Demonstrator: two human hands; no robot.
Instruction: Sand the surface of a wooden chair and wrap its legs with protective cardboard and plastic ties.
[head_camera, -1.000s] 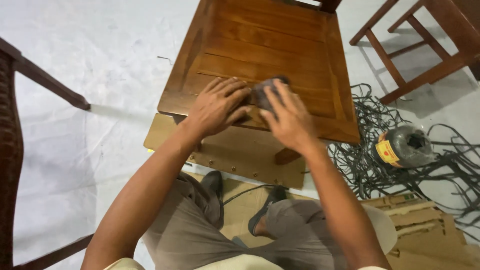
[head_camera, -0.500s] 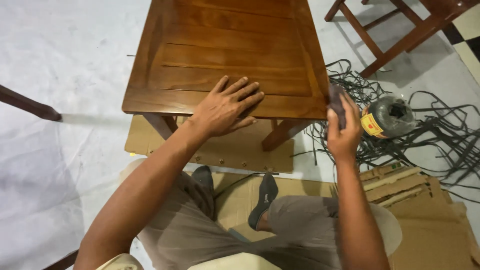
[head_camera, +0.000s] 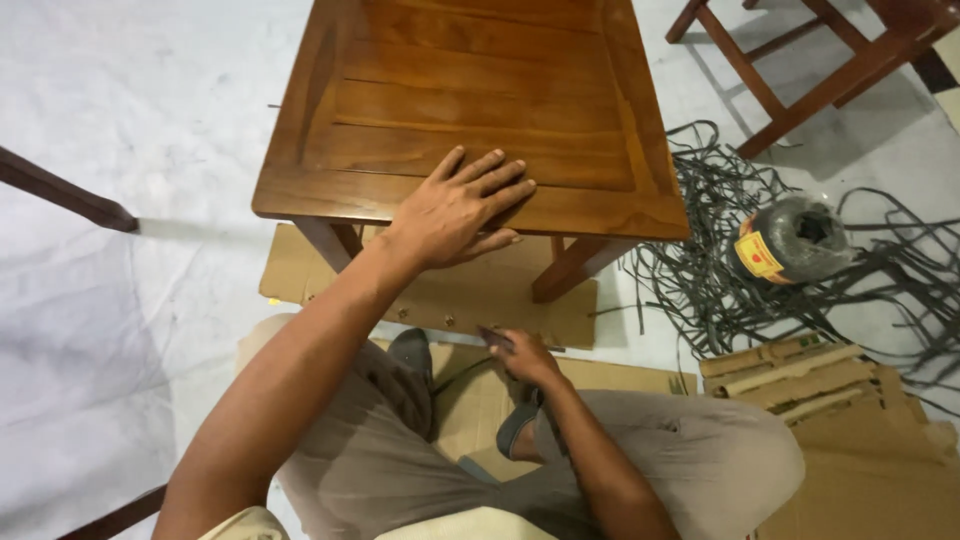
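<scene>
While the left hand (head_camera: 455, 210) is laid flat and open on the near edge of the wooden tabletop (head_camera: 470, 110), a small dark piece (head_camera: 493, 336) is pinched by the right hand (head_camera: 522, 357) over cardboard (head_camera: 480, 295) below. Grip may be lost; the piece is barely held.

Yellow-and-red label (head_camera: 760, 254) on dark strap roll (head_camera: 800, 235), perhaps plastic-wrapped, right of table

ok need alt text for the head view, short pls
Seen from above, a seated person's left hand lies flat on the near edge of a small brown wooden table, while the right hand is down by the cardboard on the floor, holding something small and dark. A spool of grey strapping lies to the right.
</scene>
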